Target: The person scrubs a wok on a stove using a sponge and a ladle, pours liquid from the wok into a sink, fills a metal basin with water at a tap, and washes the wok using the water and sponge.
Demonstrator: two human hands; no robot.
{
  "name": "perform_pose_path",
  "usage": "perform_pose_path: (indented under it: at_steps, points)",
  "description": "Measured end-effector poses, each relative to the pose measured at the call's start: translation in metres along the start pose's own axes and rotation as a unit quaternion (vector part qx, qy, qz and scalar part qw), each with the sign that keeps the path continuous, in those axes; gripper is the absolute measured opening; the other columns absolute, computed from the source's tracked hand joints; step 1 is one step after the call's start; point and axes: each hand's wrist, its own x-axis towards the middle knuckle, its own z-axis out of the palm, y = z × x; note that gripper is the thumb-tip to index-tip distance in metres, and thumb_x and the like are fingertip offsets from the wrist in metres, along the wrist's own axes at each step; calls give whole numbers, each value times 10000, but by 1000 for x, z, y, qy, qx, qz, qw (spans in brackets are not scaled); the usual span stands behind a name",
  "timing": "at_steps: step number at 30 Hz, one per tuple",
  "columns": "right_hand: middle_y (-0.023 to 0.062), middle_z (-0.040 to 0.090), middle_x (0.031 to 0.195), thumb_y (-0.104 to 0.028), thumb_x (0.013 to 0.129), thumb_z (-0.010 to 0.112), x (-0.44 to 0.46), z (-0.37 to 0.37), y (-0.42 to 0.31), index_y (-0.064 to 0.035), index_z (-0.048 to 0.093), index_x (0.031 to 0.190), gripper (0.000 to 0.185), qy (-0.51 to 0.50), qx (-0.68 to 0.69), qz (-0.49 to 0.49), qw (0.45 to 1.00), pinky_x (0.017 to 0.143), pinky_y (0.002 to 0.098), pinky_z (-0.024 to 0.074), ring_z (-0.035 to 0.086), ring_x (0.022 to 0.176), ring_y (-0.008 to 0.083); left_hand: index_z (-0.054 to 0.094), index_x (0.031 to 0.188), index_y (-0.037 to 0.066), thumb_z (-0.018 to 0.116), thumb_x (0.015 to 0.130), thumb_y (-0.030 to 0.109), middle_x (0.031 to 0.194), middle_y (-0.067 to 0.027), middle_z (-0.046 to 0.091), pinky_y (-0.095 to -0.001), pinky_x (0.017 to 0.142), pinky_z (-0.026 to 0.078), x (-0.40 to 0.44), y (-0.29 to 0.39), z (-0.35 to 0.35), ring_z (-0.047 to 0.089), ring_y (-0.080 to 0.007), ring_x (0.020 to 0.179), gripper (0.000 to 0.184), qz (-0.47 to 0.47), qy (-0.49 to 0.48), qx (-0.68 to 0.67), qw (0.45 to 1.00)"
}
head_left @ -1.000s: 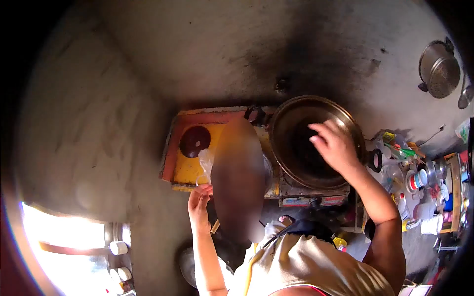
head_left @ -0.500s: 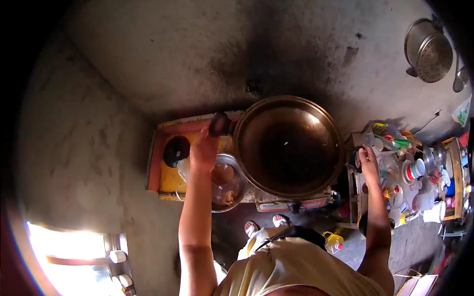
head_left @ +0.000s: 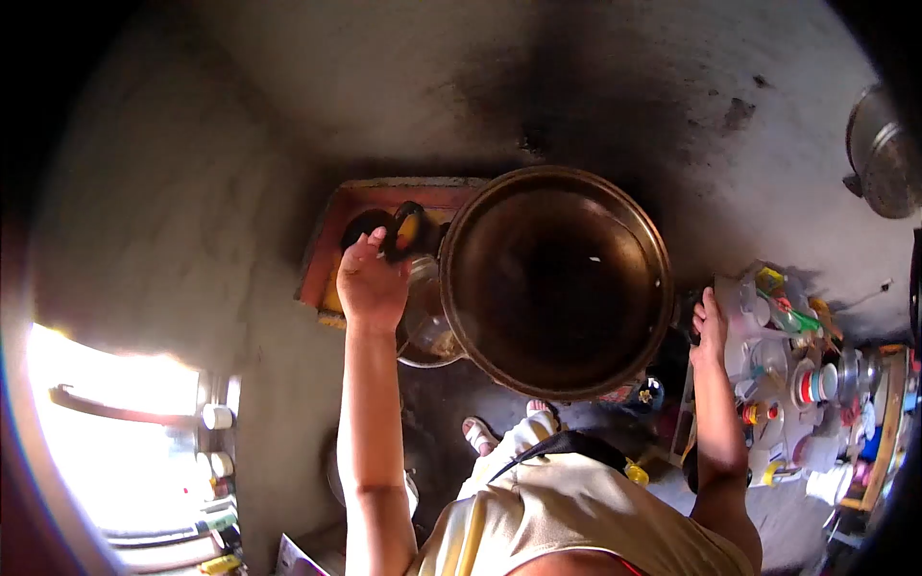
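Observation:
A large, dark brown wok (head_left: 557,288) faces up towards me, its bowl bare apart from a small pale speck. At its left side my left hand (head_left: 373,288) is closed on a black loop handle (head_left: 408,226), though some fingers are hidden. My right hand (head_left: 709,328) grips the opposite handle, which is mostly covered by the fingers. Partly under the wok's left rim sits a metal basin (head_left: 423,357) with something brownish in it. The wok hides most of the stove (head_left: 336,226) behind it.
Right of me a crowded table holds bowls, a red-and-white striped container (head_left: 816,384) and bottles. A metal pot (head_left: 888,168) hangs on the wall. A bright window (head_left: 115,432) is at the left. A yellow-capped bottle (head_left: 636,472) stands by my feet.
The wok looks larger and nearer, now covering the stove's front panel, so it appears raised in both hands. My left wrist has turned on the handle. The whole view has shifted.

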Motion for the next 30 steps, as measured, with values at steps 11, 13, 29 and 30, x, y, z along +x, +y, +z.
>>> perform_pose_path:
  at_steps: [11,13,29,30]
  points:
    - [-99,338,595,-321,838,555,-66,57,-63,-108,561,850,214,-218,-43,-71,973,422,168,174,259,467,1,602,820,74,524,793,274,893,-63,598,-324,755,362,-144,34,-53,502,-219,912,216,137,96,-99,981]
    - [-107,348,607,-328,829,564,-80,70,-65,-99,571,872,233,-247,-55,-97,962,420,148,180,261,466,-12,613,837,47,546,780,276,908,-165,592,-333,763,367,-185,38,-67,505,-248,895,245,182,136,-127,965]
    - [-98,324,548,-225,893,472,-294,158,50,-81,571,850,180,-640,-184,11,746,362,141,160,241,424,-24,538,788,56,549,758,165,806,-39,542,-292,797,379,-599,-9,-124,514,-201,839,113,549,289,-180,763]
    - [-99,333,556,-208,893,472,-319,157,64,-78,570,850,168,-654,-204,13,729,364,139,168,245,428,-27,536,798,56,551,756,164,811,-38,541,-298,803,379,-627,-16,-124,510,-202,843,117,568,317,-173,740]
